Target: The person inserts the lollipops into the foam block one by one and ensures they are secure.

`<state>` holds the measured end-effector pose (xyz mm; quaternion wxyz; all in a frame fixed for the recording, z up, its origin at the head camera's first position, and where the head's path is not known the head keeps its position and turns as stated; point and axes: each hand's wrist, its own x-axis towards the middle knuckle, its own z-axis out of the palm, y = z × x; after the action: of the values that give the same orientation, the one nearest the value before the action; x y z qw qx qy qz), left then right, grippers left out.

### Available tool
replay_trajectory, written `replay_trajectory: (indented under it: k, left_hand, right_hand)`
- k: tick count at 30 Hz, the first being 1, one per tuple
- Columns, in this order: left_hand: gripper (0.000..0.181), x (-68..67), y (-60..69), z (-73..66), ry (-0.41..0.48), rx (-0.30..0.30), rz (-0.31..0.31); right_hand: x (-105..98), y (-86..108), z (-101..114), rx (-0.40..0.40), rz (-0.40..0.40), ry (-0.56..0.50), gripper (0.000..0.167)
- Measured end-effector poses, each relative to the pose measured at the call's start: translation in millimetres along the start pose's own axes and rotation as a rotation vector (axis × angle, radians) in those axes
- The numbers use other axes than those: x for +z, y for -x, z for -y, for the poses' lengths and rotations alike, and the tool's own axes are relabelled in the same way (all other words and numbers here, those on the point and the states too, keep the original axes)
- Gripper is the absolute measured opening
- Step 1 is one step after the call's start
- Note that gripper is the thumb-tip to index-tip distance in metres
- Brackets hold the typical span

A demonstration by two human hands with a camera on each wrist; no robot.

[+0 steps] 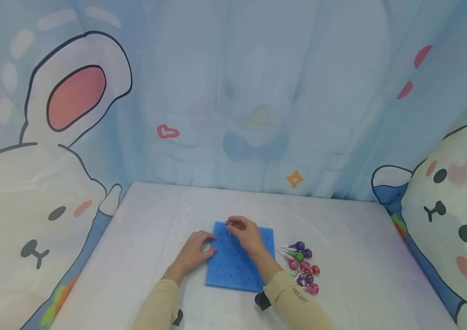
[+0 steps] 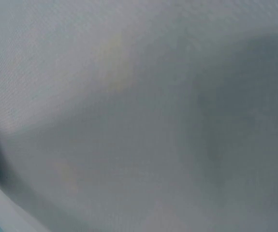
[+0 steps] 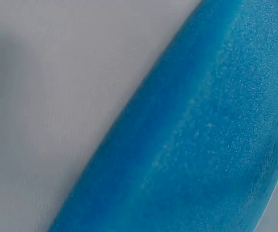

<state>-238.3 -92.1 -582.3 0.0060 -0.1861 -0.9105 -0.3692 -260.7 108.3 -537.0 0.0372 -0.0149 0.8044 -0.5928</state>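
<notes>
A blue foam board (image 1: pixel 233 270) with rows of small holes lies on the white table; its edge fills much of the right wrist view as a blue surface (image 3: pixel 216 135). Over the board's far left part, my right hand (image 1: pixel 247 234) pinches a wrapped lollipop (image 1: pixel 228 223), its white stick pointing down. Whether the stick tip is in a hole cannot be told. My left hand (image 1: pixel 194 251) rests against the board's left edge, thumb and fingers spread. In the left wrist view only a bit of skin shows at the lower left.
Right of the board lies a loose pile of lollipops in purple, green, pink and red wrappers (image 1: pixel 304 266), several with sticks pointing left. A pale cloth (image 1: pixel 341 238) covers the table. Behind it hangs a blue curtain (image 1: pixel 200 91) with cartoon animals.
</notes>
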Motion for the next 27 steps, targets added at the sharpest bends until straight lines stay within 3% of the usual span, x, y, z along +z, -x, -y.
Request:
replay_trajectory:
  k: [20, 27]
  left_hand:
    - [0.034, -1.1, 0.6, 0.2, 0.001, 0.022, -0.007]
    - [0.034, 0.4, 1.3, 0.0, -0.001, 0.002, -0.004]
  right_hand:
    - [2.9, 3.4, -0.7, 0.007, -0.019, -0.014, 0.033]
    - [-0.2, 1.1, -8.8, 0.019, -0.027, -0.025, 0.043]
